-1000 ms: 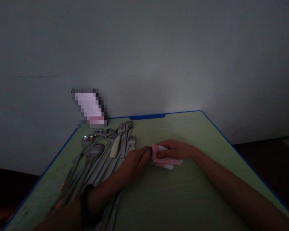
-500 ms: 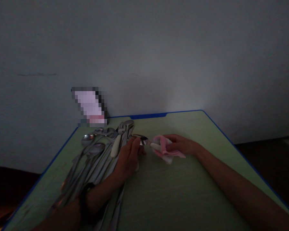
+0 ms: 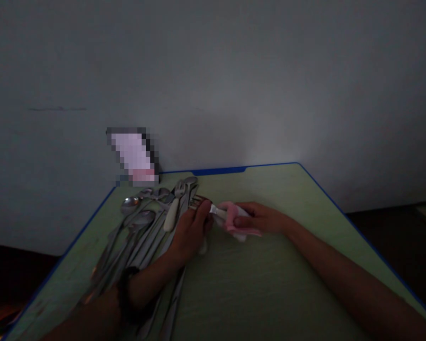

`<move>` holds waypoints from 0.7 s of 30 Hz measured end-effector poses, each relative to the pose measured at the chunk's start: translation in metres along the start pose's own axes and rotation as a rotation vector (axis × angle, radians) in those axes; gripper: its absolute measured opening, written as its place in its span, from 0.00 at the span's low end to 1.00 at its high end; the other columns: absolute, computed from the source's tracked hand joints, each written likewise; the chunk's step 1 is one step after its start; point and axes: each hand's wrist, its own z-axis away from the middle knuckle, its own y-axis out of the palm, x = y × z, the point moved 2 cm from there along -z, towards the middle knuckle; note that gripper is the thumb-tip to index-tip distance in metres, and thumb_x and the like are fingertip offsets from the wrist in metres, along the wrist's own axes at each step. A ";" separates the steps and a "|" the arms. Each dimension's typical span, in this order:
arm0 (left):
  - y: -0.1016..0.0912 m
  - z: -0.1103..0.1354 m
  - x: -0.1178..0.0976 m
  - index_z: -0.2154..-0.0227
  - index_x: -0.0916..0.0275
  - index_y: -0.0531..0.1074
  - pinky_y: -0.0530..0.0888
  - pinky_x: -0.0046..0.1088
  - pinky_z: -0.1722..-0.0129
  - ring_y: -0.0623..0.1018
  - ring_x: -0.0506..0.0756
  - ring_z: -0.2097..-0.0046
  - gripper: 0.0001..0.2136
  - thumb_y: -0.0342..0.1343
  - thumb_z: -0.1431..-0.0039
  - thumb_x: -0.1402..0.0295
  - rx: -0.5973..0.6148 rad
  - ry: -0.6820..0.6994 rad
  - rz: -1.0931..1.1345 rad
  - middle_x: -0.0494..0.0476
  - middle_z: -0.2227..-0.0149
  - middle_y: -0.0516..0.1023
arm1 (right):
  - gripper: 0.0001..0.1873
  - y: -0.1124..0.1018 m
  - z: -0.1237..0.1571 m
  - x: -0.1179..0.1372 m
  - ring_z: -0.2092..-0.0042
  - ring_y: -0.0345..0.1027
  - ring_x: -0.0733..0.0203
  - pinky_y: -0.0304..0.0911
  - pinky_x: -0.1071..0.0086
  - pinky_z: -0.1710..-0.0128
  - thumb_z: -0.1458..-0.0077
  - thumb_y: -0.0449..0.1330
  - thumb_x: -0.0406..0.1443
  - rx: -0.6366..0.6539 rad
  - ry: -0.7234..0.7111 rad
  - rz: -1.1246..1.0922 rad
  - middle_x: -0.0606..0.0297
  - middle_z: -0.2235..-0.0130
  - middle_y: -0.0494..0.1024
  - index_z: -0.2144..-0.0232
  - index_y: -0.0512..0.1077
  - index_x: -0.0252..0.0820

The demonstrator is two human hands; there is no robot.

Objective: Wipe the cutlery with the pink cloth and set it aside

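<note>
My left hand [image 3: 190, 228] pinches the metal end of a white-handled utensil [image 3: 216, 211] just right of the cutlery pile. My right hand [image 3: 261, 219] is closed on a pink cloth [image 3: 234, 220] that is wrapped round the utensil's white handle. Both hands meet above the pale green table [image 3: 255, 279], near its middle. A dark band sits on my left wrist [image 3: 126, 296]. The light is dim, so the utensil's head is hard to make out.
Several spoons, forks and knives [image 3: 145, 227] lie in a row on the table's left half, one with a white handle [image 3: 171, 217]. A blurred-out object [image 3: 133, 156] stands at the back left corner. A grey wall rises behind the blue-edged table.
The hands drew apart, baring the utensil between them, then closed in again. The pink cloth has slid left along the utensil toward my left hand.
</note>
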 end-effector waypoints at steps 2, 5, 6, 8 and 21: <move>-0.001 -0.002 0.001 0.82 0.60 0.57 0.57 0.22 0.84 0.59 0.47 0.83 0.18 0.41 0.38 0.57 -0.070 -0.061 0.197 0.44 0.86 0.57 | 0.22 -0.001 -0.001 -0.002 0.67 0.61 0.67 0.57 0.74 0.68 0.47 0.56 0.48 -0.033 -0.017 -0.051 0.64 0.65 0.70 0.59 0.68 0.35; -0.001 -0.006 0.005 0.79 0.60 0.56 0.56 0.21 0.86 0.57 0.46 0.85 0.17 0.41 0.39 0.56 -0.104 -0.094 0.406 0.43 0.86 0.54 | 0.23 -0.004 -0.001 -0.007 0.67 0.61 0.67 0.57 0.74 0.68 0.47 0.56 0.49 -0.093 -0.004 -0.057 0.64 0.66 0.70 0.59 0.69 0.35; -0.001 -0.007 0.007 0.78 0.60 0.57 0.56 0.21 0.86 0.58 0.46 0.85 0.17 0.41 0.38 0.56 -0.095 -0.093 0.409 0.43 0.85 0.55 | 0.23 -0.006 -0.001 -0.009 0.67 0.61 0.67 0.57 0.73 0.68 0.47 0.56 0.49 -0.105 0.002 -0.054 0.64 0.66 0.70 0.60 0.69 0.35; -0.001 -0.007 0.008 0.78 0.61 0.58 0.57 0.21 0.86 0.60 0.46 0.84 0.17 0.41 0.38 0.55 -0.064 -0.066 0.346 0.44 0.84 0.58 | 0.23 -0.007 -0.001 -0.013 0.66 0.62 0.66 0.58 0.73 0.67 0.47 0.56 0.49 -0.111 0.005 -0.071 0.64 0.65 0.70 0.59 0.69 0.35; 0.007 0.003 0.003 0.56 0.62 0.62 0.60 0.19 0.82 0.61 0.46 0.81 0.14 0.48 0.40 0.59 0.112 0.021 0.278 0.43 0.79 0.62 | 0.20 -0.006 -0.007 -0.020 0.66 0.64 0.66 0.60 0.73 0.64 0.49 0.59 0.48 -0.253 -0.003 -0.302 0.65 0.66 0.73 0.63 0.71 0.36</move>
